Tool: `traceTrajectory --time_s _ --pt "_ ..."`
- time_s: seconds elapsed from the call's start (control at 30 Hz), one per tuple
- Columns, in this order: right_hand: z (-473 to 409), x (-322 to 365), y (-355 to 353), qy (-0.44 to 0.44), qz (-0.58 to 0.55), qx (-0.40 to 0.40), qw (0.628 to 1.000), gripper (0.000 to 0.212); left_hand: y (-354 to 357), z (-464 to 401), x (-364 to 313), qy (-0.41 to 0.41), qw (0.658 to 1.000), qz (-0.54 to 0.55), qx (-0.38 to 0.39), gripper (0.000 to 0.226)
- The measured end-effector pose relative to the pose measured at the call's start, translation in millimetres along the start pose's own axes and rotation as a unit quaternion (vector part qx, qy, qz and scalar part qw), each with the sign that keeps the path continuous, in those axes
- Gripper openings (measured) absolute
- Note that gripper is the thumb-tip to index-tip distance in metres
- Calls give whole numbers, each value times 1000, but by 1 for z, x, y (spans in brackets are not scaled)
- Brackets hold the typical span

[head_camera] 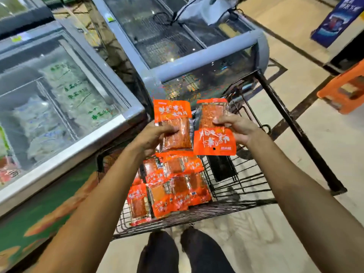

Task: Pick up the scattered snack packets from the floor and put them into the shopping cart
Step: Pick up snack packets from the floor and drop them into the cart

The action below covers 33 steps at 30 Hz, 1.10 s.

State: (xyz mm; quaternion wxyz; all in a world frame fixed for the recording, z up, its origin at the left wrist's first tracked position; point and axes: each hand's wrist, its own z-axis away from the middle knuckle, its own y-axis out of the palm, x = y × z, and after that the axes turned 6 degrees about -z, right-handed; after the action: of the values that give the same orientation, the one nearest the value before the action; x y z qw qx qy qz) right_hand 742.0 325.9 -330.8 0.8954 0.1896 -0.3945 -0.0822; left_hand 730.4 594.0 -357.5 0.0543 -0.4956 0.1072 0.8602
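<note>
Head view: left hand [157, 133] and right hand [237, 131] each hold one orange snack packet, left packet [173, 125], right packet [213, 131], in a pinching grip above the shopping cart [236, 186]. Depositing step judged underway; next move calls for lowering and releasing onto the piled packets [169, 186].

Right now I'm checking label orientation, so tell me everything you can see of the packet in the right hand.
The right-hand packet is a flat, glossy plastic pouch: orange band with white lettering at the near end, clear window showing reddish snack at the far end, and a small hang hole near the bottom edge. The right hand pinches its right edge, holding it above the shopping cart.
</note>
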Motion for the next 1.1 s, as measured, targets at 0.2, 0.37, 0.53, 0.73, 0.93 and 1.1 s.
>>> traceTrajectory --time_s 0.2,0.37,0.53,0.73,0.93,1.1 --pt "-85 -49 -50 70 -8 -9 997 27 5 -59 92 -66 997 19 -37 25" --pt "-160 -112 -94 102 0 -15 995 30 -8 -100 170 -120 991 29 -59 23" --pt "-235 -177 -133 152 45 -41 987 33 -22 -144 241 -183 978 22 -102 29" --pt "-307 -241 -159 164 101 -102 976 52 -34 -193 313 -213 964 34 -153 36" --pt "-340 -266 -158 126 169 -148 966 33 -40 -224 354 -234 951 21 -201 45" --pt "-348 -266 -156 123 217 -188 950 29 -41 -231 360 -268 941 -12 -207 28"
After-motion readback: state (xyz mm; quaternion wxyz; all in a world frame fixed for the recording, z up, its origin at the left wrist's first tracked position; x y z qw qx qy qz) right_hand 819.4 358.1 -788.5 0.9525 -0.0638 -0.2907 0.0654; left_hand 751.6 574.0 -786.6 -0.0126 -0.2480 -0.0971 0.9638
